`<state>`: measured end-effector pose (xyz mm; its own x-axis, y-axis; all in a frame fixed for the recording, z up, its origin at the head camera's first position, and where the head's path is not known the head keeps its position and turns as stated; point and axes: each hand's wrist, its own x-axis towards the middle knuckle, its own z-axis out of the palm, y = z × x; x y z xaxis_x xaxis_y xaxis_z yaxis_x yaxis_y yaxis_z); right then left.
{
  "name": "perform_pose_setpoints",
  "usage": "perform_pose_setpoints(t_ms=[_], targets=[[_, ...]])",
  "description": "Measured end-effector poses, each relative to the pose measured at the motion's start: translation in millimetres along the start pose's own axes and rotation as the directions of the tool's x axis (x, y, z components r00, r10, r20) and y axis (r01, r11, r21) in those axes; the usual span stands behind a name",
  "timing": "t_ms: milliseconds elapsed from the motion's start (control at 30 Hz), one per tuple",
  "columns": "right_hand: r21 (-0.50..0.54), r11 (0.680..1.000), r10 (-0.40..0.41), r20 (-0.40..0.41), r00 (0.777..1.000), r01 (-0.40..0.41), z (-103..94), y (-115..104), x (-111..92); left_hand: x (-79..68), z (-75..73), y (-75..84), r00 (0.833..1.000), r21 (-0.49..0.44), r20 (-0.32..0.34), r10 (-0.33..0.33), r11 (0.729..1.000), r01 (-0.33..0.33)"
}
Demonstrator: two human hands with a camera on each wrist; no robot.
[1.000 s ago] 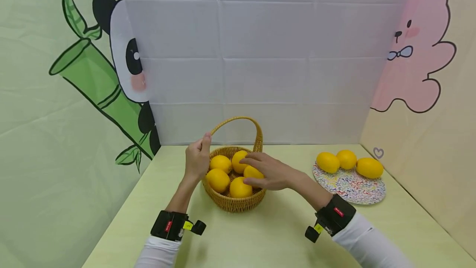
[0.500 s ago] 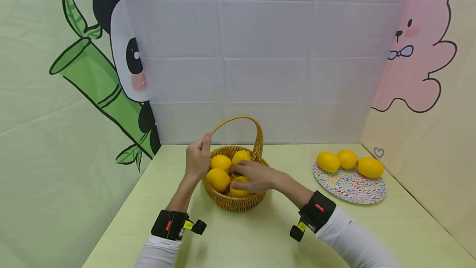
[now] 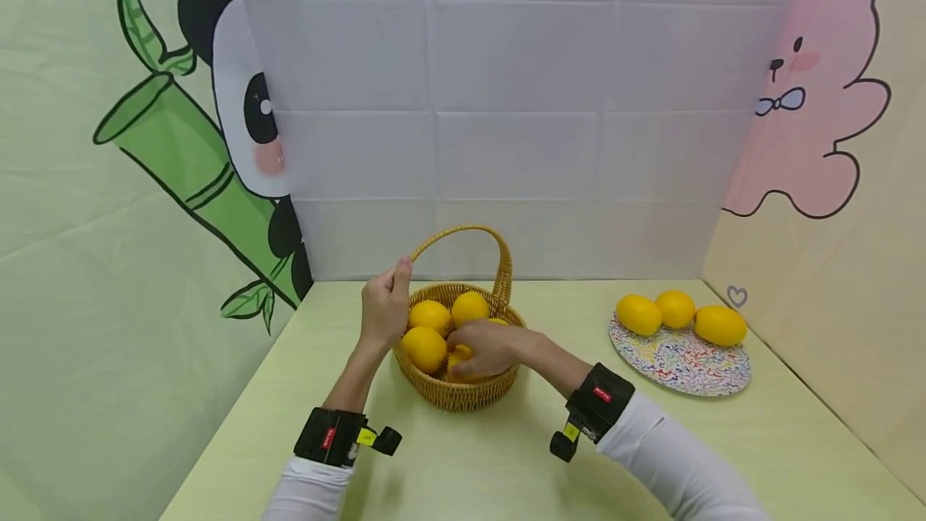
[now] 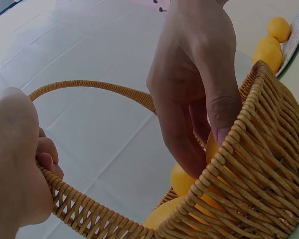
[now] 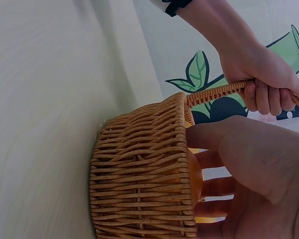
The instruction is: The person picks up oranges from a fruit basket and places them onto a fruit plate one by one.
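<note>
A woven wicker basket [image 3: 456, 399] with a tall arched handle [image 3: 503, 268] stands on the table, several yellow lemons [image 3: 424, 349] inside. My left hand [image 3: 383, 308] grips the left side of the handle, fingers wrapped round it, as the right wrist view also shows. Reaching down into the basket, my right hand [image 3: 488, 346] has its thumb and fingers curled round the front lemon [image 3: 459, 358]. In the left wrist view the right thumb [image 4: 222, 114] dips just inside the basket rim, and the fingertips are partly hidden behind the wicker.
To the right, a round plate [image 3: 694, 372] with a multicoloured speckled pattern carries 3 lemons [image 3: 676, 309] along its far side. A pale backdrop [image 3: 521, 143] rises behind the table [image 3: 463, 465], with printed cloth walls on both sides.
My right hand has moved left and down into the basket, from over the right-hand lemons to the front one, and its fingers have closed round it. The left hand keeps its grip.
</note>
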<state>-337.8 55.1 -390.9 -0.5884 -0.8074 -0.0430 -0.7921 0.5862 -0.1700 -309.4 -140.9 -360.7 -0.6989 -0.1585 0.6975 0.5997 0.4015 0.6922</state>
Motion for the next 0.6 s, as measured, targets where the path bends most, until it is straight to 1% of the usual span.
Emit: perform_pose_setpoints(t_ms=[167, 267, 600], targets=[[-0.006, 1.000, 0.029, 0.050, 0.998, -0.029, 0.7, -1.1, 6.1, 0.4, 0.3, -0.2, 1.000, -0.003, 0.005, -0.010, 1.000, 0.010], [-0.008, 0.999, 0.040, 0.067, 0.997, -0.040, 1.4, -2.0, 8.4, 0.2, 0.6, -1.2, 1.000, -0.006, 0.008, -0.018, 1.000, 0.018], [-0.009, 0.999, 0.037, 0.060, 0.998, -0.036, 2.6, -1.5, 10.6, 1.2, 0.4, 0.6, 1.000, 0.000, 0.007, -0.009, 1.000, 0.009]])
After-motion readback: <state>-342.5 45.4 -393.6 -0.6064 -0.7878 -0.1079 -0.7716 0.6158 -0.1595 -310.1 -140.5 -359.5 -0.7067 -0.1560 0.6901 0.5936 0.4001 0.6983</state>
